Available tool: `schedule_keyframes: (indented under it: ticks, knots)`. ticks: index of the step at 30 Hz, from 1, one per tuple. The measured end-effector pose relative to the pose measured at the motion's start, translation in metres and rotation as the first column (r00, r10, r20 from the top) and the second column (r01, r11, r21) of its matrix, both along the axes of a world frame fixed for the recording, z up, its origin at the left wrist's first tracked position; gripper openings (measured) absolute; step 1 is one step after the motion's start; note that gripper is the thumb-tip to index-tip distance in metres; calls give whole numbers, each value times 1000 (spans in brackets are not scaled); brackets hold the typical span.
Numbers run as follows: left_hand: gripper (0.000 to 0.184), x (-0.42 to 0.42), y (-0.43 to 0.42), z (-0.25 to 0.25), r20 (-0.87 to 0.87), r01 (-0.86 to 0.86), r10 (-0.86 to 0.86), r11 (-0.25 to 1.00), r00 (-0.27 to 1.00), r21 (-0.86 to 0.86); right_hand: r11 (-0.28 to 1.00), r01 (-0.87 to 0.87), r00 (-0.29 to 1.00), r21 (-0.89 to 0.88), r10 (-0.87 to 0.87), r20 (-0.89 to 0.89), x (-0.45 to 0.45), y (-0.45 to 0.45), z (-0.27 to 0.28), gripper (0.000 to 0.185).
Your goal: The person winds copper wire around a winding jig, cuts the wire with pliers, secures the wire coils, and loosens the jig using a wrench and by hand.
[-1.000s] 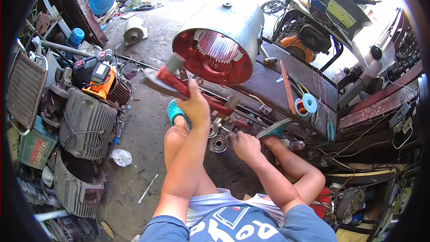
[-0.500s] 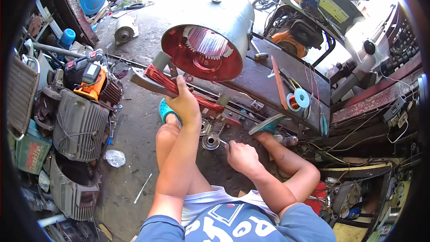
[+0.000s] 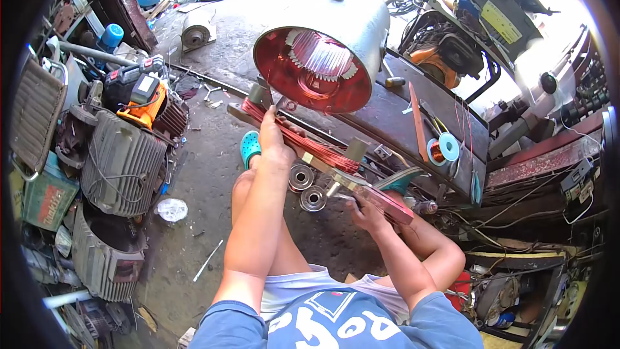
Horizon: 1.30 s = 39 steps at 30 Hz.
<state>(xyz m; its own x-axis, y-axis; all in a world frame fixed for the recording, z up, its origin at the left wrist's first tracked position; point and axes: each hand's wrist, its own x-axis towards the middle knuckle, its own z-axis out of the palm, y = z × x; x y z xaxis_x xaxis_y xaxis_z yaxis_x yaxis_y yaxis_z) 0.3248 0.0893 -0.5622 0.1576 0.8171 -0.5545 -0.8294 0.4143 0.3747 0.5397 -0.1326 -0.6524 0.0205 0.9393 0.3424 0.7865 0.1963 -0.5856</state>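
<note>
A bundle of red enamelled copper wire (image 3: 318, 148) is wound lengthwise on a long bar between two grey upright blocks. My left hand (image 3: 276, 143) is closed round the wire and bar near the upper left block. At the lower right, the red-painted end of the bar (image 3: 395, 207) passes close above my right hand (image 3: 368, 213). That hand is curled on a thin metal crank handle (image 3: 343, 197), with its fingers partly hidden. Between my hands and below the bar sit two round metal pulley-like wheels (image 3: 312, 198). A large silver motor housing (image 3: 361, 32), red inside with a toothed core, lies just beyond the wire.
The dark bench (image 3: 381, 113) carries a spool of copper wire (image 3: 444, 148), a red-brown strip (image 3: 418, 123) and a hammer (image 3: 394, 82). Finned motor casings (image 3: 123, 161) and an orange-black power tool (image 3: 145, 97) crowd the left. A plastic bag (image 3: 172, 209) lies on the floor.
The bar with the wire has turned, its red end now swung out over my right hand. My right hand has shifted slightly right. The whole view has also shifted a little.
</note>
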Motion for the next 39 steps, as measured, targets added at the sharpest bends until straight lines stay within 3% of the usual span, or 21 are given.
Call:
schedule_keyframes:
  ticks: [1,4,6,8,11,15,17,19,21,22,25,29,30,33,39]
  knots:
    - [38,2,0,-2,23,17,-18,1000,1000,8,997,-21,1000,70,20,11,5,1,-1,32]
    - [40,5,-2,-1,57,72,-70,997,996,-31,995,-82,995,64,78,63,20,5,-6,35]
    - [40,8,-3,2,50,89,-87,995,995,-40,999,-45,978,-25,49,202,21,0,9,34]
    - [40,10,-3,2,36,97,-95,994,995,-53,999,-39,981,-27,44,188,17,0,25,34]
    - [40,12,-3,1,8,108,-107,993,994,-55,998,-50,998,38,49,26,10,-1,28,33]
    - [39,13,-1,-1,-58,21,-22,1000,998,-8,995,80,996,-59,-82,-23,8,-11,-17,31]
    - [38,13,-6,11,-79,-103,108,993,991,60,970,148,986,-191,-159,-45,3,-13,-27,34]
    - [35,15,-12,21,-148,-227,248,962,957,150,910,169,982,-378,-190,-18,-14,-13,3,39]
    - [32,23,-18,26,-262,-329,398,904,879,272,888,211,976,-408,-174,127,-36,-7,37,40]
    - [25,29,-17,14,-327,-335,491,838,808,431,859,222,971,-460,-153,182,-45,-4,55,39]
    - [26,46,-40,21,-530,-85,597,708,602,701,831,154,974,-534,-38,222,-63,2,78,36]
    - [26,50,-44,26,-492,-181,589,739,641,648,819,145,978,-555,-32,208,-58,-5,70,29]
    - [26,44,-41,23,-457,-196,530,778,714,597,811,160,973,-563,-36,226,-55,-10,74,28]
    - [20,39,-39,33,-389,-288,533,796,751,533,837,118,977,-535,0,215,-45,-23,97,29]
    - [23,54,-56,36,-434,-187,473,811,767,554,768,131,937,-627,112,332,-34,-22,121,13]
